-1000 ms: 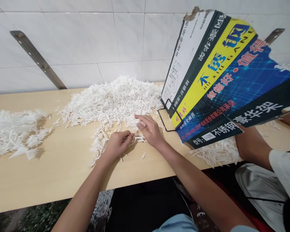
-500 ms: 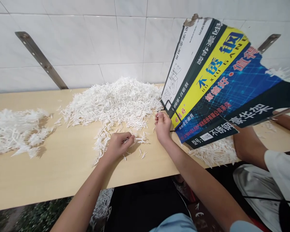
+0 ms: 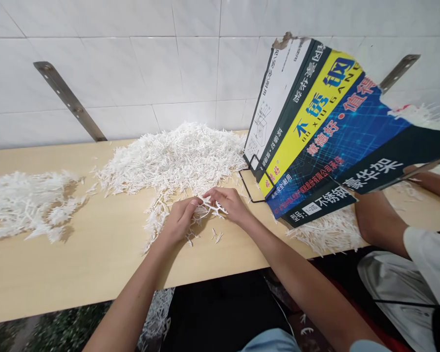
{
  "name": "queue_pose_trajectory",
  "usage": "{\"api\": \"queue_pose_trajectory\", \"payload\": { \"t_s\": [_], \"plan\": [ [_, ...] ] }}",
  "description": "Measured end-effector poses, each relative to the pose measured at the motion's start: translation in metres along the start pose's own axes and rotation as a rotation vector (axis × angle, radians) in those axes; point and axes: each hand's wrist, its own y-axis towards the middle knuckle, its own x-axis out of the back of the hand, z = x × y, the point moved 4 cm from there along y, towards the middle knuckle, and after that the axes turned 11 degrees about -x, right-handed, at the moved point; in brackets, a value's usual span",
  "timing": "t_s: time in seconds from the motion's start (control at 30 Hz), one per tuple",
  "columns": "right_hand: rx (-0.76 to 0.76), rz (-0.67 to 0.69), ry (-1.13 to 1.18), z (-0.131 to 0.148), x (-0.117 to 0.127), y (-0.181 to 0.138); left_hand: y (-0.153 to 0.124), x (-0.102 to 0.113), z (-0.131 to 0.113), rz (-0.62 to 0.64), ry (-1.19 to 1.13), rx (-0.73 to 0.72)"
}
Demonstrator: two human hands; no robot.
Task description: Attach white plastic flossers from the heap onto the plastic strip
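Note:
A white branched plastic piece [image 3: 215,210] spans the gap between my two hands, just above the tabletop. My left hand [image 3: 180,219] is closed, with thumb and forefinger pinching its left end. My right hand [image 3: 230,204] has come up to the same piece from the right; its bent fingertips are closed on the upper part. Behind both hands rises a big heap of small white plastic sticks [image 3: 176,154]. More white branched pieces [image 3: 154,215] lie along my left wrist. A few loose sticks [image 3: 217,236] rest in front of my hands.
Another pile of white branched pieces [image 3: 25,205] lies at the left. A printed cardboard panel [image 3: 315,137] leans in a black wire stand [image 3: 250,190] on the right. Beyond it are a co-worker's arm [image 3: 381,220] and more white pieces [image 3: 326,232]. A tiled wall [image 3: 139,68] backs the table [image 3: 106,259].
My right hand has moved left and down from beside the wire stand to the branched piece at my left hand. The view has shifted slightly.

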Motion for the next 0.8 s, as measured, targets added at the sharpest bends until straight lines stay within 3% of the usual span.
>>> {"api": "queue_pose_trajectory", "payload": {
  "t_s": [0.17,0.37,0.43,0.57,0.8],
  "plan": [
    [-0.056,0.111,-0.058,0.0,-0.01,-0.002,-0.004,0.004,-0.002,-0.116,0.014,-0.034],
    [-0.012,0.002,0.182,0.002,-0.006,0.0,-0.006,0.007,0.001,-0.257,-0.23,-0.064],
    [-0.003,-0.069,0.253,0.0,-0.004,0.002,-0.005,0.006,0.001,-0.219,-0.25,-0.057],
    [-0.032,-0.105,0.351,-0.001,-0.007,0.002,-0.002,0.003,-0.004,-0.046,-0.007,-0.073],
    [-0.07,-0.025,0.263,-0.004,-0.023,-0.001,0.001,0.005,-0.008,-0.175,-0.04,-0.048]
  ]
}}
